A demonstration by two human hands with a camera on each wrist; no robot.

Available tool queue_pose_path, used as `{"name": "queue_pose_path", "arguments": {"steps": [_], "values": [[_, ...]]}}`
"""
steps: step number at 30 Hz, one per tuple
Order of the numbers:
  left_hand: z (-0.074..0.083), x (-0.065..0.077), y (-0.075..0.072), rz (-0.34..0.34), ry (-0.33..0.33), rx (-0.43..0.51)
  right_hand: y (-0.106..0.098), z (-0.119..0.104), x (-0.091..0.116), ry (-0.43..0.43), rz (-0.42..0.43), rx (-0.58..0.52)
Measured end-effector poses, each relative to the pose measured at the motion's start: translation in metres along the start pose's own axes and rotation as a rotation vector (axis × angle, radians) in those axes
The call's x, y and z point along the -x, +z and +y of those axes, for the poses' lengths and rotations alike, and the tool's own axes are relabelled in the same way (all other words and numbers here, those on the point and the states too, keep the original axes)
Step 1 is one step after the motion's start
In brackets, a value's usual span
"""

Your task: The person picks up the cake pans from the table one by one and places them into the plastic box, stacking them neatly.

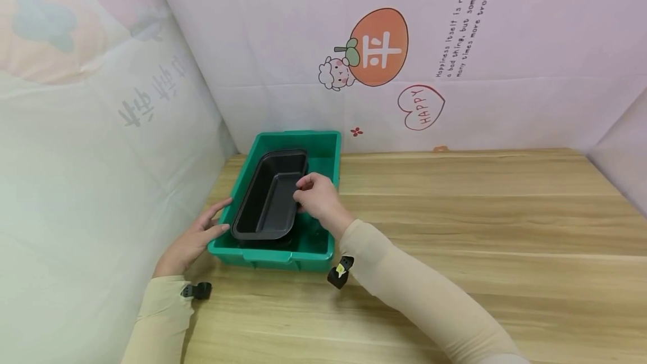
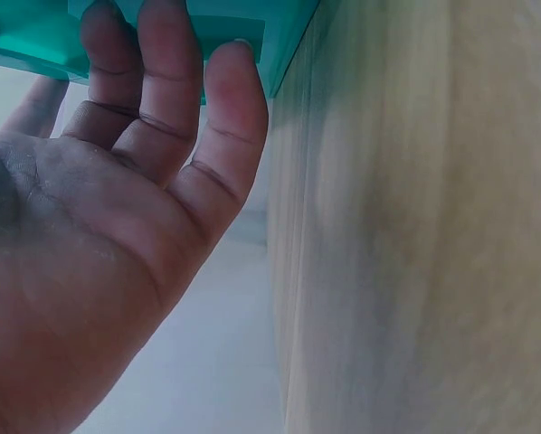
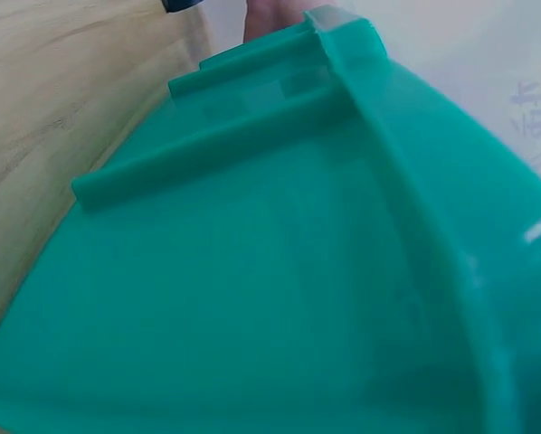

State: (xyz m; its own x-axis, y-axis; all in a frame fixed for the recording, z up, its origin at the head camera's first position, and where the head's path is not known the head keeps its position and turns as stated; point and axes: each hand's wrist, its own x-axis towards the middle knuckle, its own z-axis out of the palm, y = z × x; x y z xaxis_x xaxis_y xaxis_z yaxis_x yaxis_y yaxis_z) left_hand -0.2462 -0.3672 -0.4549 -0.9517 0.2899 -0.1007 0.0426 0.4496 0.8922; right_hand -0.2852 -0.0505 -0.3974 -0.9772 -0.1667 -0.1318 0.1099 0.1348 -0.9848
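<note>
A black loaf pan (image 1: 275, 201) sits inside a green plastic bin (image 1: 268, 257), close to the bin's left wall. A second dark edge shows just beneath its rim. My right hand (image 1: 320, 198) pinches the pan's right rim between thumb and fingers, its forearm crossing over the bin's right wall. On the other side, my left hand (image 1: 194, 240) rests with extended fingers against the bin's left rim. Its fingers (image 2: 234, 99) lie along the green outer wall in the left wrist view. The bin's outside fills the right wrist view, where the right hand is out of sight.
The bin stands on a wood-grain table (image 1: 455, 229), near its back left corner. A printed white cloth (image 1: 283, 44) hangs behind, and another pale cloth (image 1: 101, 184) hangs close along the left side. Each wrist carries a small black camera (image 1: 338, 274).
</note>
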Motion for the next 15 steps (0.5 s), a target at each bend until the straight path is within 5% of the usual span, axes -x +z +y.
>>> {"name": "queue_pose_path", "arguments": {"steps": [6,15], "values": [[-0.002,-0.003,0.001,0.002,0.014,-0.003,-0.003,0.001,0.001,-0.030,0.020,0.027],[-0.003,-0.002,-0.003,0.001,0.000,-0.032,-0.019,-0.001,0.001,-0.071,-0.001,-0.094]]}}
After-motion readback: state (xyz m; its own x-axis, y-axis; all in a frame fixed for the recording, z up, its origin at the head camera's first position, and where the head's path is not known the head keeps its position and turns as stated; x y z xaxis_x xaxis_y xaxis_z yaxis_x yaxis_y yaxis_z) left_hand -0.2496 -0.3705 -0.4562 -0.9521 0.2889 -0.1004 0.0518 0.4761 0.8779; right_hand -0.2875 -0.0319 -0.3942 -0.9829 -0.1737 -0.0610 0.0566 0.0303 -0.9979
